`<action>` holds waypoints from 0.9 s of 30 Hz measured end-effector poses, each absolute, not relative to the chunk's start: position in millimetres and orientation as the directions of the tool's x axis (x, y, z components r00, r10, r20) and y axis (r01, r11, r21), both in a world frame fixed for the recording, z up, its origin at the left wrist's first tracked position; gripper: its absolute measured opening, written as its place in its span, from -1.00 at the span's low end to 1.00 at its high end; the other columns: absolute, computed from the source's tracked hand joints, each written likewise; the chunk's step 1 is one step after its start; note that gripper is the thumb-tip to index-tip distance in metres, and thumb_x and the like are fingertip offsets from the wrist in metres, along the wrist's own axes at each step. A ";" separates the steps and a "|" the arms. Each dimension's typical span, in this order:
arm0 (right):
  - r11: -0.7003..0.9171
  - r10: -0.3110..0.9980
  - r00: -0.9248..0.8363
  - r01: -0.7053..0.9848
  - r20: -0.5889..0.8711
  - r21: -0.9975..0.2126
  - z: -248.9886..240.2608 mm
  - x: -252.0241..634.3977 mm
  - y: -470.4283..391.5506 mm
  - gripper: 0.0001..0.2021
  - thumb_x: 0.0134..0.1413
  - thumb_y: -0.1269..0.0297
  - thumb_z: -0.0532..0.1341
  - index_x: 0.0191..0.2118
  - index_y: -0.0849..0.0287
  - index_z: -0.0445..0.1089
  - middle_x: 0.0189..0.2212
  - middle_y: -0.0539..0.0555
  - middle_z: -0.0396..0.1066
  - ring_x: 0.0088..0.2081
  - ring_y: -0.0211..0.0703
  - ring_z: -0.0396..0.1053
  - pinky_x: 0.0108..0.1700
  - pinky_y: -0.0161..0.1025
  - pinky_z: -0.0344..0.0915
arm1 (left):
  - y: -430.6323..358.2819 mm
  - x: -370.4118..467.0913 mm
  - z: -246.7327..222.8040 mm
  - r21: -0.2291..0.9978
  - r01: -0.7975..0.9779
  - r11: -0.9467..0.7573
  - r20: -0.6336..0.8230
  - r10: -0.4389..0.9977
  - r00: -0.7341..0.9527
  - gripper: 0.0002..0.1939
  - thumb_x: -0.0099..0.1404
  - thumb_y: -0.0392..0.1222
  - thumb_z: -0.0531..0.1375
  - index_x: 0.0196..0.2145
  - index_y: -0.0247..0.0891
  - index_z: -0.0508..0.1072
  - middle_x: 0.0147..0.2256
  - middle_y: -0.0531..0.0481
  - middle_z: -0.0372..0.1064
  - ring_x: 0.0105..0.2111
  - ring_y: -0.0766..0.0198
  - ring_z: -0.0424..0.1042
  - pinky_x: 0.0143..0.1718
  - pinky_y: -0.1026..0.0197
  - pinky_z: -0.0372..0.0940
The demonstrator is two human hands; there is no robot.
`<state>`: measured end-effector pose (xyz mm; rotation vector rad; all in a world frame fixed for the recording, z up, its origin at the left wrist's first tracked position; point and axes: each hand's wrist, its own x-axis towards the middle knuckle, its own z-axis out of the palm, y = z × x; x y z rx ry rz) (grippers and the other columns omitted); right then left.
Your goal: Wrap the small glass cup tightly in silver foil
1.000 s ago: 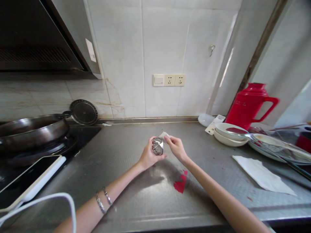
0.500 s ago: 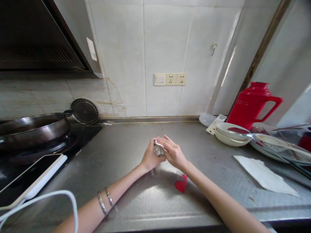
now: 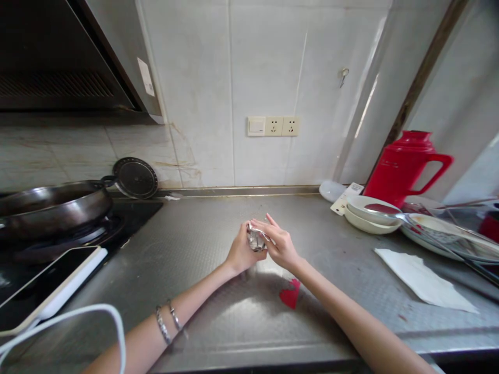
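My left hand (image 3: 241,248) is closed around a small, clear, shiny glass (image 3: 256,241) above the middle of the steel counter. Its round end faces me. My right hand (image 3: 281,243) presses a folded white tissue (image 3: 268,237) against the rim and side of the glass, with the fingers laid over it. Part of the tissue is hidden under those fingers. On the counter below my right wrist lies a red, heart-shaped piece (image 3: 290,294).
Left are a pan (image 3: 58,205) on the black stove and a phone (image 3: 50,285) with a white cable (image 3: 113,311). Right are a red thermos (image 3: 401,169), stacked bowls (image 3: 366,221), a large plate (image 3: 424,244) with utensils, and a flat white tissue sheet (image 3: 424,280). A tiled wall closes the back.
The fingers of my right hand have shifted slightly on the tissue against the glass. My left hand keeps its hold in nearly the same place.
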<state>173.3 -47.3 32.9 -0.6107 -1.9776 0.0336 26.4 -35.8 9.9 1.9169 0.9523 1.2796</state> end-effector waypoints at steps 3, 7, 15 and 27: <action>0.875 0.424 -0.339 0.393 0.840 -0.284 34.1 174.0 -47.6 -0.59 0.24 0.45 0.00 0.13 -0.03 0.30 0.02 0.03 0.42 0.07 -0.08 0.36 0.29 0.19 0.00 | -36.8 25.8 12.3 0.804 0.224 -0.550 0.492 0.828 0.267 -0.26 -0.10 -0.29 0.35 0.01 -0.18 0.11 -0.10 -0.08 0.35 -0.19 0.20 0.41 -0.18 0.18 0.30; 0.796 0.537 -0.162 0.422 0.828 -0.434 32.2 175.0 -41.8 -0.69 0.25 0.37 0.05 0.01 -0.02 0.42 -0.16 -0.08 0.53 -0.19 -0.12 0.53 0.28 0.17 0.05 | -40.8 25.3 17.2 0.805 0.242 -0.542 0.484 0.835 0.260 -0.23 -0.12 -0.28 0.36 0.02 -0.19 0.10 -0.07 -0.10 0.34 -0.15 0.16 0.40 -0.12 0.13 0.29; 0.890 0.368 -0.323 0.395 0.872 -0.229 33.2 174.2 -49.3 -0.61 0.25 0.43 0.01 0.12 0.00 0.31 0.02 0.07 0.42 0.07 -0.07 0.36 0.27 0.18 0.06 | -38.8 26.3 14.9 0.789 0.226 -0.572 0.518 0.816 0.259 -0.28 -0.10 -0.31 0.33 0.00 -0.20 0.12 -0.11 -0.06 0.36 -0.22 0.22 0.42 -0.20 0.20 0.32; 0.750 0.620 -0.065 0.344 0.782 -0.565 34.3 172.8 -42.5 -0.75 0.24 0.25 0.09 -0.13 0.04 0.51 -0.24 -0.05 0.56 -0.15 0.01 0.51 0.19 0.20 0.19 | -42.6 23.7 18.5 0.804 0.245 -0.542 0.475 0.833 0.284 -0.21 -0.12 -0.27 0.36 0.05 -0.19 0.10 -0.08 -0.08 0.37 -0.21 0.20 0.44 -0.19 0.20 0.33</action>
